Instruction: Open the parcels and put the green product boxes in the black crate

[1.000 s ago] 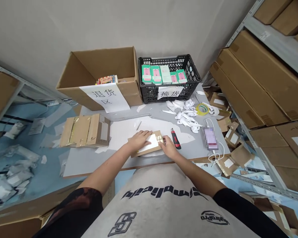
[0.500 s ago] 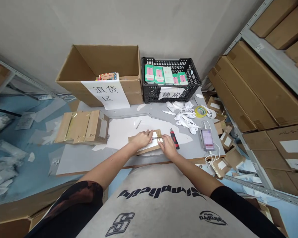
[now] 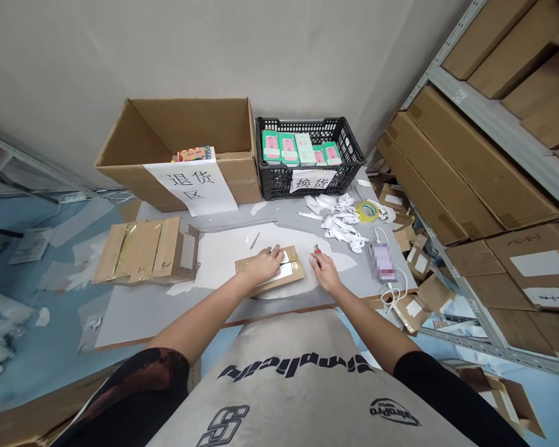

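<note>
A small flat cardboard box (image 3: 298,270), with a white label and shiny clear tape on it, lies at a slant on the table before me. My left hand (image 3: 266,264) holds it down from above, fingers curled over its top. To the right of the box, my right hand (image 3: 325,273) is closed around a red and black utility knife (image 3: 317,249). Only the knife's red end shows; the fingers hide the rest. A short pale strip (image 3: 253,238) lies just behind the box on white paper.
A taped carton (image 3: 140,251) stands at left. Behind are a large open carton (image 3: 240,177) and a black crate (image 3: 272,183) of green-and-pink boxes. Crumpled paper (image 3: 342,230), yellowish tape (image 3: 368,212) and a cabled phone (image 3: 382,262) lie at right. Shelves (image 3: 507,105) stand beyond.
My right hand has let go of the box's right end, moved right and taken hold of the utility knife. My left hand has stayed on the box. The view has shifted slightly.
</note>
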A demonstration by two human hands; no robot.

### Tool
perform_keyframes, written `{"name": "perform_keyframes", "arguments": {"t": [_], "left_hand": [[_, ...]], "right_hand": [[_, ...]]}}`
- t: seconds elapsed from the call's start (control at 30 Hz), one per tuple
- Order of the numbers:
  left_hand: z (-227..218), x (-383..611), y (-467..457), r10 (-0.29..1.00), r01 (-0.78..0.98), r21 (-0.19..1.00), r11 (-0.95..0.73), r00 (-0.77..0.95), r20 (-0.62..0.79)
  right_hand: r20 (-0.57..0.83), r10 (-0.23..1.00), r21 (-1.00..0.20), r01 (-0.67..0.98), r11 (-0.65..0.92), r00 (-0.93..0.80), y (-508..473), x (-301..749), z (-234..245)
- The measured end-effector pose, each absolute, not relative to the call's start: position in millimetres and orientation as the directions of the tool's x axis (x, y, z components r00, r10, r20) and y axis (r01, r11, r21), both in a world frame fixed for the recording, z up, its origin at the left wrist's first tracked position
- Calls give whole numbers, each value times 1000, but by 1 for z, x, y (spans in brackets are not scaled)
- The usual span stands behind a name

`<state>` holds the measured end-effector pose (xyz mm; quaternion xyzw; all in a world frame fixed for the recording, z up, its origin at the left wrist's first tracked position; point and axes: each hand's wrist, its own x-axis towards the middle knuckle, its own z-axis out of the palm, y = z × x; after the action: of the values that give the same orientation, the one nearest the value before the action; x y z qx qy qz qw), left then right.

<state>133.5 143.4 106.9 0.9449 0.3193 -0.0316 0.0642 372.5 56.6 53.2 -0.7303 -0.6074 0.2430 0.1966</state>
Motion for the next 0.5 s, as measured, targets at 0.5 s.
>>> {"name": "perform_keyframes", "arguments": {"t": [0.5], "left_hand": [[101,163,134,632,617,237,-750,775,-18]], "right_hand": [[-314,933,-570,751,-334,176,23,431,83]]}}
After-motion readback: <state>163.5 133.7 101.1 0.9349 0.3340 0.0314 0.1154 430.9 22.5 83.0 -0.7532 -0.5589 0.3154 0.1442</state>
